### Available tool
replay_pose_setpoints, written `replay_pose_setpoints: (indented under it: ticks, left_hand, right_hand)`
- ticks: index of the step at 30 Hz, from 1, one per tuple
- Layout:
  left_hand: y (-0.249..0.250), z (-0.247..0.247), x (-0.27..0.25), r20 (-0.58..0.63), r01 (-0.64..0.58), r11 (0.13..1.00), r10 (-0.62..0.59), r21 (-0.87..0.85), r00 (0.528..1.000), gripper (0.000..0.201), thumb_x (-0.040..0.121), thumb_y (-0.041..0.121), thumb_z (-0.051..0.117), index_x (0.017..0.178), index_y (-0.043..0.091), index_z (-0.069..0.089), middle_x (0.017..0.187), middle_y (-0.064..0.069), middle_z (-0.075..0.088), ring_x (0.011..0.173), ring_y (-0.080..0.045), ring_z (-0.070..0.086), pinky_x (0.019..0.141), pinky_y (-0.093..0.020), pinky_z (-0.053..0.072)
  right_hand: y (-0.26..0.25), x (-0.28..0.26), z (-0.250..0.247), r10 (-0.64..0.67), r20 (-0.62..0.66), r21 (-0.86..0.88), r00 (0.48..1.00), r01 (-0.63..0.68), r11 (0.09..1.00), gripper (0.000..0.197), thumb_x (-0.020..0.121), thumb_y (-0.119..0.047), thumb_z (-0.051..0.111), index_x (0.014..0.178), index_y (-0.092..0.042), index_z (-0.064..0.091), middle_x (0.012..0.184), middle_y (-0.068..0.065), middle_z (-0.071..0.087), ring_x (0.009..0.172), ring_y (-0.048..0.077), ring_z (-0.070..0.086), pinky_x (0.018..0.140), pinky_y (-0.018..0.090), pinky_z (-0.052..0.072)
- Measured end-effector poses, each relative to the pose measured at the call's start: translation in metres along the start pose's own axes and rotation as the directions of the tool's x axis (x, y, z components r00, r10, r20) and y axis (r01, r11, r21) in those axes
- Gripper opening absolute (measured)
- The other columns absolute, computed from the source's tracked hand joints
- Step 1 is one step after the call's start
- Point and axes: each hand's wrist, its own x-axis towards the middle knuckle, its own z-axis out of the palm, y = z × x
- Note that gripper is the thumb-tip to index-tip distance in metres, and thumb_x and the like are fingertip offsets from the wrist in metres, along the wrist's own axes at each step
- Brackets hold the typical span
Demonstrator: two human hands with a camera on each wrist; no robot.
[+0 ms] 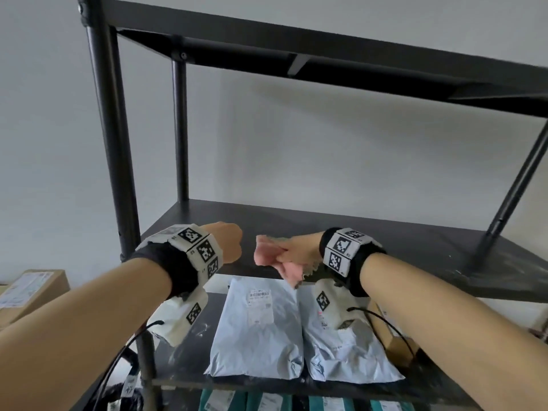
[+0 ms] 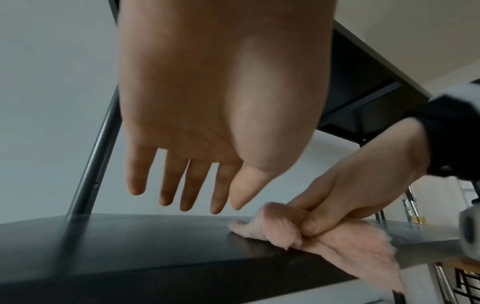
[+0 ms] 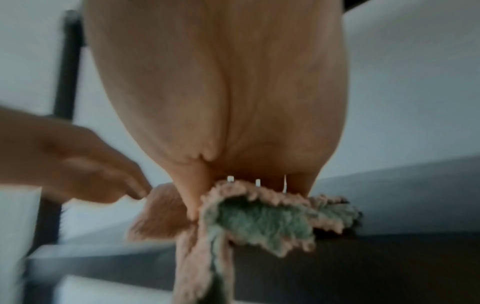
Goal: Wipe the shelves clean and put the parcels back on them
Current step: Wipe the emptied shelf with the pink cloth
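Right hand (image 1: 292,250): a fluffy pink cloth with a grey-green underside (image 1: 274,258) is pinched between thumb and curled fingers. In the left wrist view the cloth (image 2: 306,232) is bunched under the thumb, one end touching the front part of the dark matte middle shelf board (image 1: 341,232), the other end hanging over the shelf's front edge. In the right wrist view the grey-green face (image 3: 262,222) is seen folded under the pink pile.

Left hand (image 2: 197,127): nothing is held. Fingers (image 2: 192,185) are straight and slightly spread, palm down, hovering just above the same shelf, near the cloth but apart from it. In the head view the left hand (image 1: 226,244) is seen just left of the cloth.

The middle shelf is seen bare apart from the cloth. It is carried on black round metal posts (image 1: 114,161), with a dark upper shelf (image 1: 326,48) above.

Parcels: two pale blue-grey plastic mailer bags with white labels (image 1: 258,327) lie flat side by side, touching, on the lower dark shelf (image 1: 184,363), below the hands. A brown cardboard box edge (image 1: 397,345) is partly hidden under the right forearm, just right of the mailers. Teal packages (image 1: 267,403) are visible one level further down. A labelled cardboard box (image 1: 29,292) sits off to the left, outside the rack.
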Motion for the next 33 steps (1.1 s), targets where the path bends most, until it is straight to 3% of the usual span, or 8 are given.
replay_pose_setpoints:
  ticks: [5,9,15,18,20,24,29,33]
  left_hand:
    - [0.022,0.007,0.017,-0.009,-0.017,0.997,0.016,-0.081,1.000,0.027,0.090,0.019,0.038,0.104,0.013,0.060,0.111,-0.006,0.064,0.098,-0.026,0.061,0.086,-0.035,0.050]
    - [0.046,0.009,0.027,-0.011,-0.038,0.995,0.038,-0.087,0.999,0.027,0.090,0.017,0.038,0.100,0.010,0.062,0.109,-0.007,0.065,0.096,-0.027,0.062,0.084,-0.034,0.051]
    - [0.083,0.003,0.041,-0.026,-0.081,0.992,0.079,-0.097,0.997,0.028,0.090,0.016,0.039,0.105,0.010,0.062,0.110,-0.008,0.064,0.097,-0.028,0.061,0.081,-0.032,0.048]
    - [0.100,0.001,0.050,-0.015,-0.116,0.987,0.115,-0.109,0.993,0.031,0.091,0.014,0.037,0.113,0.012,0.059,0.115,-0.006,0.062,0.101,-0.025,0.060,0.086,-0.034,0.049]
    - [0.110,0.002,0.054,-0.015,-0.161,0.981,0.160,-0.111,0.987,0.032,0.093,0.012,0.036,0.116,0.012,0.058,0.117,-0.006,0.061,0.104,-0.026,0.059,0.090,-0.035,0.048]
    - [0.124,0.005,0.055,-0.018,-0.208,0.972,0.207,-0.108,0.978,0.032,0.094,0.013,0.035,0.117,0.011,0.058,0.120,-0.007,0.061,0.108,-0.026,0.058,0.095,-0.037,0.047]
    - [0.139,-0.005,0.052,0.038,-0.263,0.960,0.267,-0.095,0.963,0.037,0.099,0.016,0.033,0.130,0.011,0.051,0.136,-0.006,0.052,0.123,-0.026,0.049,0.104,-0.033,0.039]
    - [0.171,-0.013,0.047,0.007,-0.406,0.900,0.412,-0.161,0.911,0.039,0.102,0.017,0.031,0.138,0.012,0.043,0.142,-0.004,0.046,0.129,-0.022,0.044,0.107,-0.030,0.032]
  right_hand:
    - [0.067,-0.048,-0.027,0.195,-0.156,-0.081,0.968,-0.209,0.974,0.035,0.101,-0.009,0.034,0.078,-0.019,0.058,0.047,-0.005,0.052,0.031,0.002,0.046,0.038,0.014,0.036]
    - [0.106,-0.076,-0.023,0.167,-0.246,-0.012,0.955,-0.175,0.984,0.042,0.103,-0.037,0.028,0.114,-0.005,0.054,0.061,-0.002,0.055,0.047,-0.003,0.051,0.079,0.018,0.044]
    - [0.070,-0.070,0.000,-0.083,-0.267,-0.065,0.960,0.068,0.996,0.030,0.105,-0.021,0.022,0.085,-0.013,0.043,0.057,-0.012,0.056,0.058,0.003,0.049,0.094,0.036,0.040]
    - [0.071,-0.058,-0.002,-0.060,-0.268,-0.147,0.962,0.020,0.989,0.027,0.103,-0.013,0.034,0.125,-0.024,0.045,0.092,-0.019,0.066,0.085,-0.010,0.060,0.094,0.033,0.043]
    - [0.090,-0.058,-0.010,0.081,-0.289,-0.182,0.954,-0.138,0.974,0.055,0.098,-0.006,0.042,0.145,-0.029,0.026,0.112,0.008,0.065,0.096,0.013,0.067,0.087,0.036,0.049]
    - [0.119,-0.090,-0.018,0.229,-0.333,-0.172,0.915,-0.297,0.939,0.057,0.100,-0.013,0.039,0.151,-0.026,0.016,0.148,0.005,0.040,0.129,0.023,0.047,0.104,0.033,0.036]
    - [0.116,-0.108,-0.010,0.092,-0.276,-0.013,0.957,-0.100,0.995,0.018,0.087,-0.014,0.028,0.087,-0.020,0.045,0.087,-0.009,0.048,0.079,0.015,0.052,0.083,0.043,0.041]
    - [0.107,-0.120,-0.024,0.182,-0.243,-0.083,0.953,-0.208,0.975,0.036,0.102,-0.023,0.039,0.133,-0.006,0.046,0.137,0.014,0.045,0.127,0.031,0.041,0.102,0.030,0.029]
